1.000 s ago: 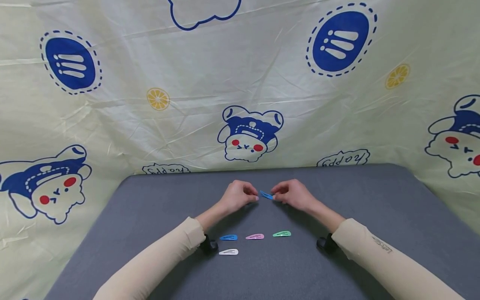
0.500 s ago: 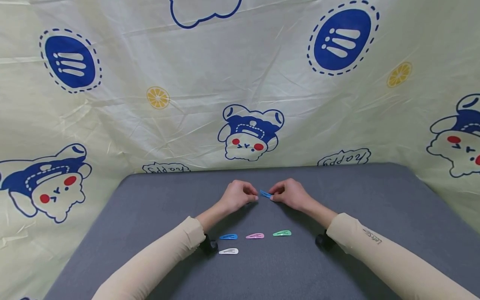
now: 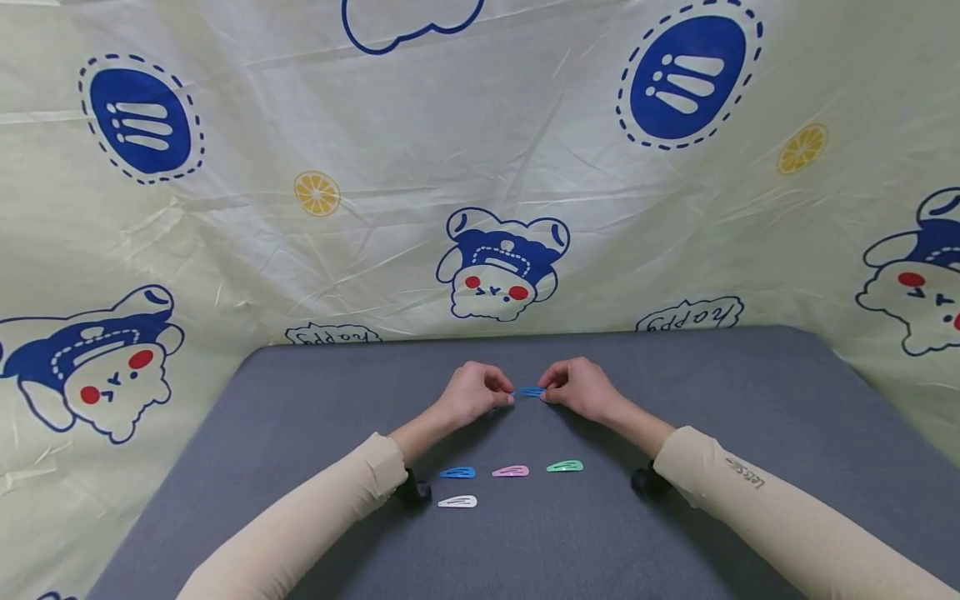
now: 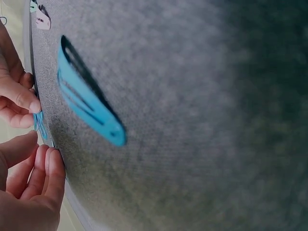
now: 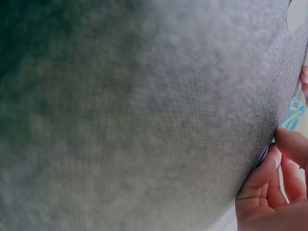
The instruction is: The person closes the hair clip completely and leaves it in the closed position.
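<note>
Above the grey table, my right hand pinches a blue snap hair clip by one end between thumb and fingers. The two layers of this clip stand spread apart in the right wrist view. My left hand is just left of the clip's free end, its fingers loosely bent, with a small gap between thumb and fingertips and nothing held. Nearer the front, a second blue hair clip, a pink hair clip and a green hair clip lie in a row. Below the blue one lies a white hair clip.
The grey cloth-covered table reaches back to a pale curtain printed with cartoon bears and orange slices. Black wrist devices sit under both sleeves, close to the row of clips on the left side.
My right hand has shifted slightly left with the blue hair clip, which has gone from tilted to nearly level. The left hand has hardly moved, and the clips on the table lie as before.
</note>
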Demonstrator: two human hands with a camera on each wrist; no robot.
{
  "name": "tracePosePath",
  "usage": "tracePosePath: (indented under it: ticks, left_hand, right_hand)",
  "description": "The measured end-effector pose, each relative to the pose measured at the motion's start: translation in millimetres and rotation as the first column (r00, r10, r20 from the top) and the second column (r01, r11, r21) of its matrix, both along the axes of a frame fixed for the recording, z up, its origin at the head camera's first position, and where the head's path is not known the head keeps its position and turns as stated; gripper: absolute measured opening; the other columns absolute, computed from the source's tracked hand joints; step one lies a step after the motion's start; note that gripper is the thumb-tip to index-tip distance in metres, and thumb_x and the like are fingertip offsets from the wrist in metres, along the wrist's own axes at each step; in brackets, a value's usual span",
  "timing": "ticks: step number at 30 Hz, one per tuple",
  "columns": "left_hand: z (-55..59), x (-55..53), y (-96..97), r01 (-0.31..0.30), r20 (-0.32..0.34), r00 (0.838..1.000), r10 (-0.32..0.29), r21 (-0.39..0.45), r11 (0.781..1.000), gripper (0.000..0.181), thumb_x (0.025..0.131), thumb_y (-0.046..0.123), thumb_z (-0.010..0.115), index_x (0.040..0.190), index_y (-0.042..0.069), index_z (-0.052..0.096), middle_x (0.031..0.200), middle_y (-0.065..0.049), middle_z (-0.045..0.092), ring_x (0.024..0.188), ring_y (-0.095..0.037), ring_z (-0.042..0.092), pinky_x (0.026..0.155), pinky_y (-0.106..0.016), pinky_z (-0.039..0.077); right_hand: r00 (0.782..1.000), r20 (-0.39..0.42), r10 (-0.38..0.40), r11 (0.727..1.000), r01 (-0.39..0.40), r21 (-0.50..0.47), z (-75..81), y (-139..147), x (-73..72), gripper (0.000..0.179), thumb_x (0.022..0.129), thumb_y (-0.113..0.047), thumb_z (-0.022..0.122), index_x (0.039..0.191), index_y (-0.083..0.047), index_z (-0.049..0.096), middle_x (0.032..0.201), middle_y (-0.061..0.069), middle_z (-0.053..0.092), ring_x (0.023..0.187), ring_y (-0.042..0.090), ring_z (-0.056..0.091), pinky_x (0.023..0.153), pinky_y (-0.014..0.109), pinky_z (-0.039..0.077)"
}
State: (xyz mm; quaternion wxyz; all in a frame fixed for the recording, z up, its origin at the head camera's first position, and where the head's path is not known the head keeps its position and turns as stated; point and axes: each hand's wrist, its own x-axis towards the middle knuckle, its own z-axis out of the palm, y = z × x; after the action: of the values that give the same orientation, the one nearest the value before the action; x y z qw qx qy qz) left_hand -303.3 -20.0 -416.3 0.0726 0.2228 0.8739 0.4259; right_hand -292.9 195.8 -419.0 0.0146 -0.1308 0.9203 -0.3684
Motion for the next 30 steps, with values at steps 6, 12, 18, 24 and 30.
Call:
tracePosePath:
  ticks: [6,12,18,24,30]
  left_hand:
    - [0.4,0.3,-2.0,0.011,0.005,1.0,-0.011,0.013,1.0,0.004,0.087,0.006,0.074,0.091,0.005,0.075,0.077,0.0,0.065,0.067,-0.014,0.055,0.058,-0.025,0.046]
    - [0.4,0.3,-3.7,0.018,0.012,1.0,-0.018,-0.006,1.0,0.006,0.088,0.009,0.074,0.093,0.006,0.075,0.079,0.002,0.065,0.07,-0.014,0.056,0.059,-0.025,0.047]
    - [2.6,2.3,-6.6,0.02,0.024,1.0,-0.02,0.002,1.0,0.008,0.088,0.01,0.074,0.094,0.005,0.075,0.082,0.0,0.066,0.072,-0.016,0.056,0.061,-0.026,0.048]
    - [3.5,4.0,-9.7,0.007,0.01,1.0,-0.007,0.028,1.0,0.009,0.087,0.009,0.075,0.094,0.003,0.075,0.081,0.0,0.066,0.07,-0.013,0.056,0.058,-0.025,0.047]
    - [8.4,7.2,-12.6,-0.007,-0.006,1.0,0.007,0.057,0.998,0.01,0.086,0.009,0.076,0.094,0.003,0.075,0.079,0.001,0.066,0.069,-0.013,0.057,0.058,-0.026,0.047]
  right_hand:
    - [0.999,-0.029,0.016,1.0,-0.016,0.013,0.1,0.8,0.7,0.004,0.083,-0.006,0.075,0.087,-0.005,0.074,0.075,-0.002,0.065,0.071,0.014,0.055,0.067,0.032,0.042]
    - [0.999,-0.038,0.03,0.999,-0.029,0.022,1.3,1.3,3.3,0.005,0.085,-0.008,0.075,0.087,-0.004,0.074,0.076,-0.002,0.066,0.072,0.013,0.055,0.068,0.033,0.042]
    - [0.999,-0.036,0.021,0.999,-0.02,0.026,4.9,1.8,6.5,0.005,0.088,-0.009,0.073,0.088,-0.004,0.074,0.079,-0.002,0.068,0.075,0.015,0.056,0.072,0.035,0.044]
    - [1.0,-0.027,0.002,1.0,-0.002,0.005,8.2,3.1,10.1,0.004,0.089,-0.007,0.071,0.088,-0.004,0.073,0.08,0.0,0.067,0.074,0.016,0.056,0.07,0.034,0.045]
    - [0.999,-0.048,-0.018,0.999,0.016,-0.039,13.9,3.4,16.3,0.003,0.089,-0.006,0.071,0.089,-0.005,0.074,0.078,0.001,0.066,0.069,0.017,0.055,0.062,0.032,0.047]
